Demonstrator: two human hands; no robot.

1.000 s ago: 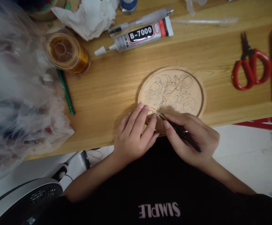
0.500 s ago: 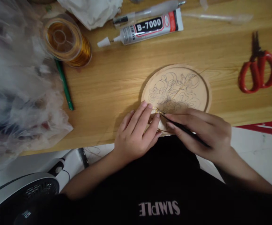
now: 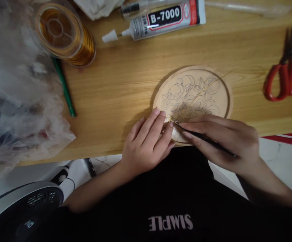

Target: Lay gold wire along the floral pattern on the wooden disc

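A round wooden disc (image 3: 166,90) with a raised rim and a line-drawn flower pattern lies at the table's front edge. My right hand (image 3: 218,137) pinches black tweezers (image 3: 206,137), their tips at a small piece of gold wire (image 3: 169,118) on the disc's lower left. My left hand (image 3: 148,141) presses its fingertips on the disc beside that wire, fingers partly spread; whether they pinch anything is hidden. A thin length of gold wire runs up across the pattern past the disc's upper right rim. Something whitish shows under the fingers near the front rim.
Behind the disc lies a B-7000 glue tube (image 3: 166,18). A gold wire spool (image 3: 67,33) and green pen (image 3: 64,88) are at left, near plastic bags (image 3: 22,101). Red-handled pliers (image 3: 284,74) lie at right. A fan (image 3: 27,208) stands below the table's left end.
The view has shifted slightly closer, so the things around the edges sit farther out. My right hand and the tweezers appear a little farther right; my left hand stays on the disc.
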